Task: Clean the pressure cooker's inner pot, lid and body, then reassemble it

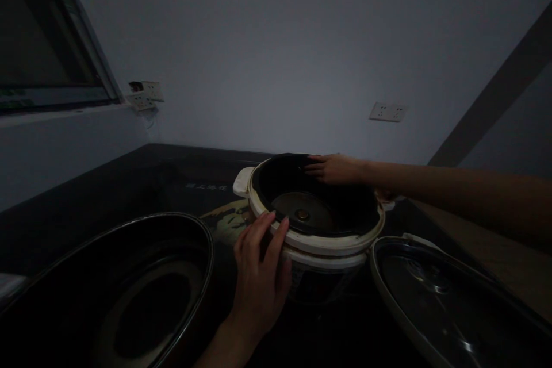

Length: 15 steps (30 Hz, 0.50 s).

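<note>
A round electric cooker [328, 244] with a pale rim and a dark inside stands on the dark counter, tilted a little toward me. On its floor I see a round plate with a small brass-coloured disc [302, 215] at the centre. My left hand [261, 276] rests its spread fingertips on the cooker's near left rim. My right hand [338, 169] reaches over the right side into the opening, fingers stretched out near the far inner wall. Neither hand visibly holds anything loose. Whether the right fingertips touch the wall, I cannot tell.
A big dark pan [211, 247] fills the left front. At the right front lies an oval-looking lid [431, 282] with a pale edge, close against the cooker. Wall sockets [387, 112] sit behind the dark counter [181, 155], and a window [47, 40] is at upper left.
</note>
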{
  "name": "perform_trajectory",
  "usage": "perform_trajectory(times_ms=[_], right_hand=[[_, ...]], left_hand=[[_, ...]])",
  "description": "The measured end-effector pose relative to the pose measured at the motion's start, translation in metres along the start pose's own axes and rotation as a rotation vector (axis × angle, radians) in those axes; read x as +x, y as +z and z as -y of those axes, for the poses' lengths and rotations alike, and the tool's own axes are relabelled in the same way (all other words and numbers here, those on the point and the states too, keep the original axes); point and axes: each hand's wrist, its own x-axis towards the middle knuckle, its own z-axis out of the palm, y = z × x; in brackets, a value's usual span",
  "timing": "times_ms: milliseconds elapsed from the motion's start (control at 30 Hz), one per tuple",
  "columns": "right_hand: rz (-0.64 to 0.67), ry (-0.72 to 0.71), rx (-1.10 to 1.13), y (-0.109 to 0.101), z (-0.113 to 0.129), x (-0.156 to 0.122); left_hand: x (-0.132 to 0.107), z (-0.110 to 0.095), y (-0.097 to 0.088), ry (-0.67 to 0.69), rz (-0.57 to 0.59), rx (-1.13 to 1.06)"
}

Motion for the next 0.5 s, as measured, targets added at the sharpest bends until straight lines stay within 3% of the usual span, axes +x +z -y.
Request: perform_trajectory(times_ms=[233, 367, 500], right_hand=[[0.027, -0.099, -0.025, 0.000, -0.006, 0.036], [0.101, -0.066, 0.017, 0.006, -0.007, 0.021], [0.108, 0.072, 0.074, 0.004, 0.000, -0.010]], left_hand=[[0.001, 0.000, -0.001, 0.020, -0.001, 0.019], [0.001, 0.000, -0.002, 0.021, 0.000, 0.023], [0.002, 0.001, -0.001, 0.018, 0.001, 0.020]])
